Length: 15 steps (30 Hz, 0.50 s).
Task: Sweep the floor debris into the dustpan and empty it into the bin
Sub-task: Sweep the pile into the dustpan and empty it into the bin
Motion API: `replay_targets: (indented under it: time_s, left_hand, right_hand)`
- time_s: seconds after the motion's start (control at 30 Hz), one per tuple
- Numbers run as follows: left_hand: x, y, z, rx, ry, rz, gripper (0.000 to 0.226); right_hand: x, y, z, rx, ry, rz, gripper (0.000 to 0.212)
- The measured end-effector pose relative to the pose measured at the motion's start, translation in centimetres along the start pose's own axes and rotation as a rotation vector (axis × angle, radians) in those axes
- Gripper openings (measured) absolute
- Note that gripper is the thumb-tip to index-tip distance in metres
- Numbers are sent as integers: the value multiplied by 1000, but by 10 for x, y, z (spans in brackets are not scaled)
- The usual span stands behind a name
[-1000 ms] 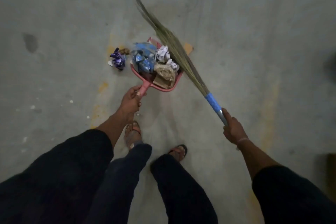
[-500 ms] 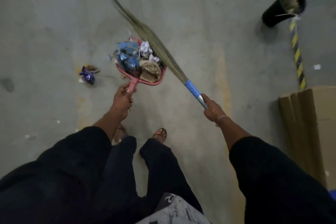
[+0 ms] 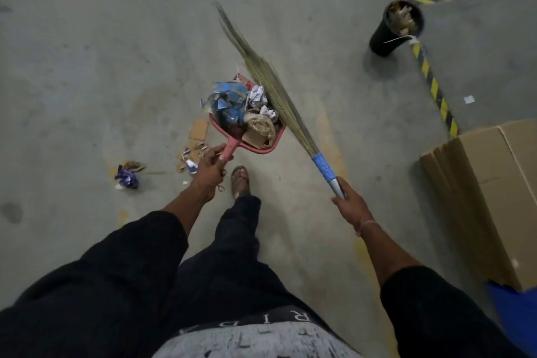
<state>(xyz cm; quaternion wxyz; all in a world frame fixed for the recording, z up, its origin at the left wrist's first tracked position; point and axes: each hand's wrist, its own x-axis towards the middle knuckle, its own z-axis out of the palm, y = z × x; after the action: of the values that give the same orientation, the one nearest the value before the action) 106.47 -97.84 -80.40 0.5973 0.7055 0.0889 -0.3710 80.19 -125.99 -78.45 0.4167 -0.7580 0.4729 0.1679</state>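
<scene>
Dustpan (image 3: 263,141), heaped with light loose scraps, looks tippy; my left hand (image 3: 209,170) grips its handle, right hand (image 3: 350,205) grips the broom (image 3: 279,96).

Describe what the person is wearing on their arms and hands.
Both arms wear loose black sleeves that end near the elbows, leaving the forearms bare. The left hand has no glove and no visible jewellery. The right hand is also gloveless, with a thin pale band around its wrist.

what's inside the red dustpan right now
The dustpan holds crumpled blue wrappers, white paper and brown scraps. Anything beneath the pile is hidden.
</scene>
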Motion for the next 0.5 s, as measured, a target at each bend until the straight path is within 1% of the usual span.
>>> replay_targets:
  time_s: [0.1,0.17,0.37,0.5]
  left_hand:
    - [30,28,31,29,-56,8,24]
    - [56,49,54,57,-87,-6,22]
    - [135,114,128,125,-170,-7,27]
    - [176,155,179,156,-218,14,29]
  right_hand:
    - [14,-9,-22,92,66,24,56]
    - [30,-18,-39,118,89,42,55]
    - [85,-44,-93,207,159,94,52]
    - [115,-45,-129,244,186,128,51]
